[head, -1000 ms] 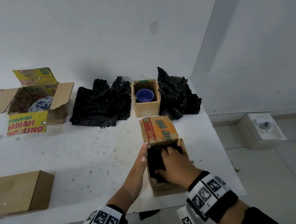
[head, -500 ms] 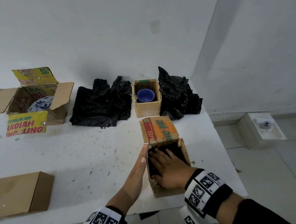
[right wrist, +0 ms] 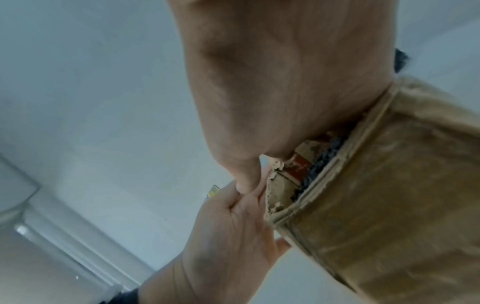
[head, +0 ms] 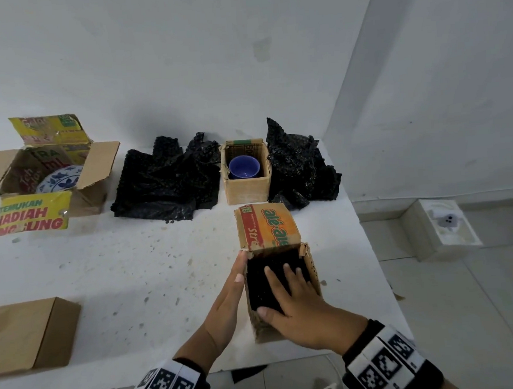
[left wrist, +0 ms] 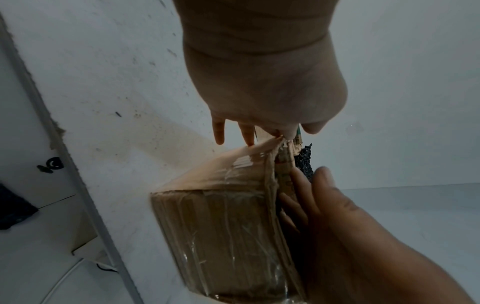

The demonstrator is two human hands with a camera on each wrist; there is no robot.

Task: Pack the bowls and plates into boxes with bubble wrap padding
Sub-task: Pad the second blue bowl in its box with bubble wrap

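A small cardboard box (head: 312, 278) stands near the table's front edge, its orange flap (head: 268, 228) raised at the far side. Black bubble wrap (head: 261, 288) fills its top. My right hand (head: 286, 286) lies flat on that wrap, fingers straight and spread. My left hand (head: 235, 282) rests straight-fingered against the box's left wall (left wrist: 221, 216). Whatever lies under the wrap is hidden. Farther back, a blue bowl (head: 244, 166) sits in another small open box (head: 247, 189). A blue-patterned plate (head: 57, 181) lies in a larger open box (head: 94, 193) at the far left.
Crumpled black bubble wrap lies in two heaps, one (head: 169, 179) left of the bowl's box and one (head: 300, 167) right of it. A closed brown box (head: 25, 335) sits at the near left. The table edge (head: 375, 262) drops off just right of my box.
My right hand has come up out of the near box and spread flat on the bubble wrap. The left hand has stayed against the box's side.
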